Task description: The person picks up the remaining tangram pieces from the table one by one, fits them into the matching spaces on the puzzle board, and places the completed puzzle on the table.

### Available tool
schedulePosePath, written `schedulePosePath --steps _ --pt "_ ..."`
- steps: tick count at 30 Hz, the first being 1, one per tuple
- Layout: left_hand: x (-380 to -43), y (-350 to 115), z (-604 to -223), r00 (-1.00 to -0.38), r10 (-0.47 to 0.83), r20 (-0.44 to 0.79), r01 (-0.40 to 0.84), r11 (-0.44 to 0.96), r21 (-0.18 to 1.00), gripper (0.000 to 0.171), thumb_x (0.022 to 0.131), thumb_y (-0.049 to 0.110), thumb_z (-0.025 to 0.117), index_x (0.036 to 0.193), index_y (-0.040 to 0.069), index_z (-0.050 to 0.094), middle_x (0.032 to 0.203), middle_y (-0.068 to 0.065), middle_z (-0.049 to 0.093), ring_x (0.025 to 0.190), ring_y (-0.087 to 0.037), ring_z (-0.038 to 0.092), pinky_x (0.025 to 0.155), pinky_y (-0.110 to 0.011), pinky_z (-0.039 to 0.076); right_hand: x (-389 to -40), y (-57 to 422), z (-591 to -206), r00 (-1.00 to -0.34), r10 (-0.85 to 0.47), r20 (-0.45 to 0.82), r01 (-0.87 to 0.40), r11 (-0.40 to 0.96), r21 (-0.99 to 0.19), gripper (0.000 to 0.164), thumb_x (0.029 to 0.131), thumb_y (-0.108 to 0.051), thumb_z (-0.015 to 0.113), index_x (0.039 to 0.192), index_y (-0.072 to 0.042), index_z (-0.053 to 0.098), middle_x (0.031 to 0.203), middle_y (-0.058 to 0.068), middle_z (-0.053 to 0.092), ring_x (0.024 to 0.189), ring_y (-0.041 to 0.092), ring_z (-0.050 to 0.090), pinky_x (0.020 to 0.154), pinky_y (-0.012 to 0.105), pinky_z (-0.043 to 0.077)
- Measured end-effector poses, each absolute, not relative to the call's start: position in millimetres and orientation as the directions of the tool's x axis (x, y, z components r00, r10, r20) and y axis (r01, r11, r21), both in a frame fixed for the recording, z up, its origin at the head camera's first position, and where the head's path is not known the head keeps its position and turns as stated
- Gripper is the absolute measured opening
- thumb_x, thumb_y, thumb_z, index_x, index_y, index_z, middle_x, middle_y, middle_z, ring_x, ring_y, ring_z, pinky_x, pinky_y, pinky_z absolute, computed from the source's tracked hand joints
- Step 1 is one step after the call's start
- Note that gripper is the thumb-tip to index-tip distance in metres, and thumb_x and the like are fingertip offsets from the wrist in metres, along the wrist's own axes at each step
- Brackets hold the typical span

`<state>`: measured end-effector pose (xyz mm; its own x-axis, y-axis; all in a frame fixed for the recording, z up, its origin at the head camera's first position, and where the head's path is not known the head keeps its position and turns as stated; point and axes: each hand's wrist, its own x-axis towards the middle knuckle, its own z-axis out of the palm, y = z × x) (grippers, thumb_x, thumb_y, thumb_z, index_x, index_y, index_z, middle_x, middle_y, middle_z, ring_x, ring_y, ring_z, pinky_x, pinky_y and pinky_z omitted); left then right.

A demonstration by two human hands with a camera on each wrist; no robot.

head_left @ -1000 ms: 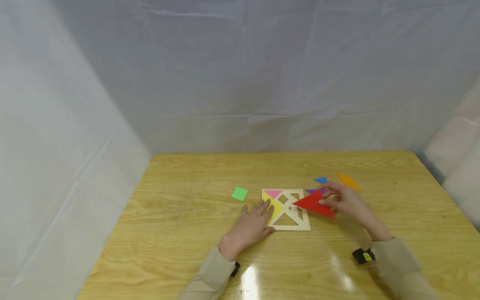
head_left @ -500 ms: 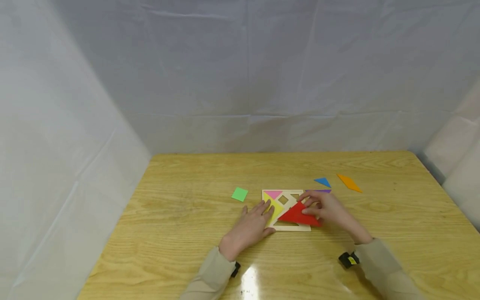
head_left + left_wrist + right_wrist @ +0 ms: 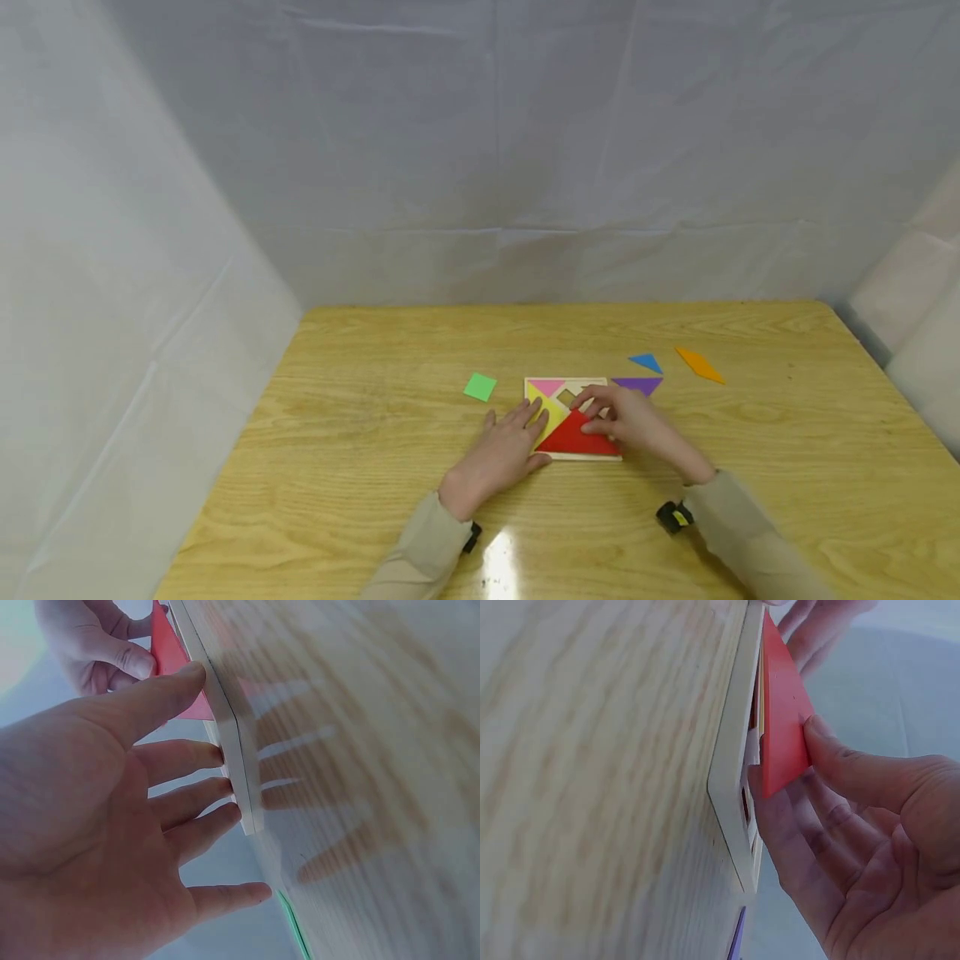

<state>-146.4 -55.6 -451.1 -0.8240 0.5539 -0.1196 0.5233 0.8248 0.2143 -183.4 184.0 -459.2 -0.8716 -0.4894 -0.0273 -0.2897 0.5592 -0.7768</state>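
Observation:
A pale wooden tangram board (image 3: 588, 457) lies on the table, with a pink triangle (image 3: 547, 387) and a yellow triangle (image 3: 553, 412) set in its left side. My left hand (image 3: 495, 461) rests on the yellow triangle and the board's left edge, fingers spread and fairly straight. Between thumb and fingers, my right hand (image 3: 630, 422) pinches a large red triangle (image 3: 573, 437) over the board's front part. The right wrist view shows this red triangle (image 3: 784, 712) tilted, its face raised off the board. Its lower edge is close to the board's surface.
To the board's left lies a green square (image 3: 480, 387). On the right are a purple triangle (image 3: 637, 385), a blue triangle (image 3: 647, 363) and an orange parallelogram (image 3: 701, 365). Pale sheets (image 3: 495, 167) hang behind and beside the wooden table (image 3: 360, 433).
My right hand has carried the red triangle left and towards me, from the board's right side to over its front part, uncovering the purple triangle. The left hand has stayed in place.

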Motion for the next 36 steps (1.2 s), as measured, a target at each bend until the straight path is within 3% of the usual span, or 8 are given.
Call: schedulePosePath --steps 16,36 --pt "-145.9 -55.1 -450.5 -0.823 0.559 -0.1 0.536 0.823 0.187 0.062 0.101 0.042 0.06 0.151 0.008 0.048 0.162 -0.011 0.035 0.148 -0.027 0.036 0.113 -0.063 0.034 -184.2 171.4 -459.7 -0.887 -0.46 0.038 -0.362 0.642 -0.676 0.019 0.086 -0.004 0.079 0.102 -0.011 0.072 0.083 -0.003 0.069 0.067 0.007 0.062 0.06 0.024 0.053" --pt "-146.0 -53.0 -452.6 -0.82 0.563 -0.105 0.541 0.822 0.179 0.063 0.102 0.044 0.059 0.152 0.008 0.047 0.163 -0.011 0.034 0.149 -0.027 0.035 0.114 -0.063 0.034 -175.2 163.8 -457.2 -0.918 -0.395 0.006 -0.341 0.783 -0.521 0.02 0.086 -0.014 0.082 0.105 -0.01 0.077 0.079 -0.009 0.062 0.066 0.004 0.052 0.06 0.023 0.045"
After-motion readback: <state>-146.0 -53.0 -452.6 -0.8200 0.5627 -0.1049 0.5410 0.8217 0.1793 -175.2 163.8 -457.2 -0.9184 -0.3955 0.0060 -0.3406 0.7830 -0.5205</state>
